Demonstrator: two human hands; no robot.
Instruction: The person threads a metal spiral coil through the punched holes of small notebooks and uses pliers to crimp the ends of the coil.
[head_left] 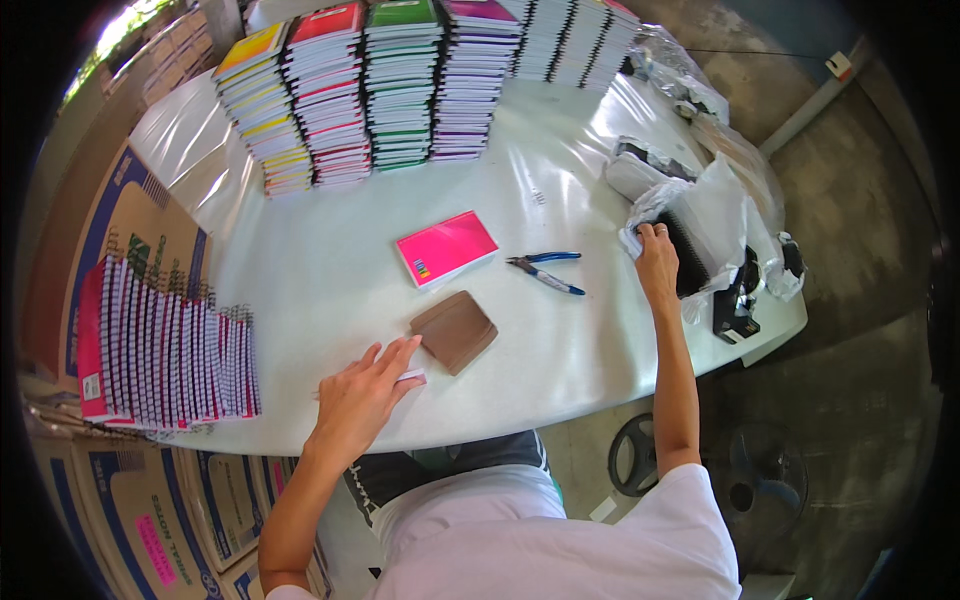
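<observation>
My left hand lies on the white table near its front edge, fingers stretched out over a small white piece that it mostly hides. Its fingertips are beside a brown block. Over at the right, my right hand is closed on the edge of a crumpled white plastic bag. Black binding coils show in the bag's mouth. Between my hands lie a stack of pink-covered pads and blue-handled cutting pliers.
Tall stacks of spiral notebooks line the table's far side. Coil-bound books stand at the left by a cardboard box. More boxes sit below. A small black box is at the right edge, above a floor fan.
</observation>
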